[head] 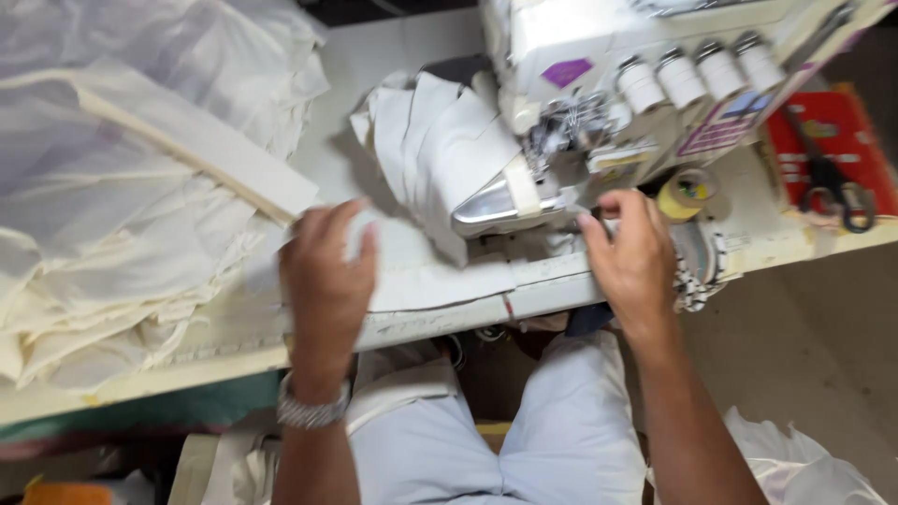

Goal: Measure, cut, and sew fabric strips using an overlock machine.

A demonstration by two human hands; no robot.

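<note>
Heap of cream cloth (pixel 122 215) fills the far-left of the sewing table (pixel 767 234); loose, thin, rumpled, with a flat folded band lying across it. Looks light and limp; would slide and bunch if dragged.

Overlock machine (pixel 599 103) stands far right, white body, four thread cones along its top. A stack of cut white pieces (pixel 430 140) leans fanned against its left side, stiffer-looking than the heap, edges holding their shape.

White fabric piece (pixel 440 281) lies flat on the near table edge, running from under the left hand toward the presser foot. Thin woven stuff, soft, little weight; judged easy to skew, so best held flat by palm pressure on the left and pinched at the edge close to the foot.

Left hand (pixel 327 281), wristwatch on, lies palm-down and spread on the piece; motion blur hides the fingertips.

Right hand (pixel 636 257) is beside the foot, fingers curled narrow at the fabric edge; cannot tell if it pinches anything.

Black scissors (pixel 832 182) rest on a red card, far right. Roll of yellow tape (pixel 686 194) sits just beside the machine base.
</note>
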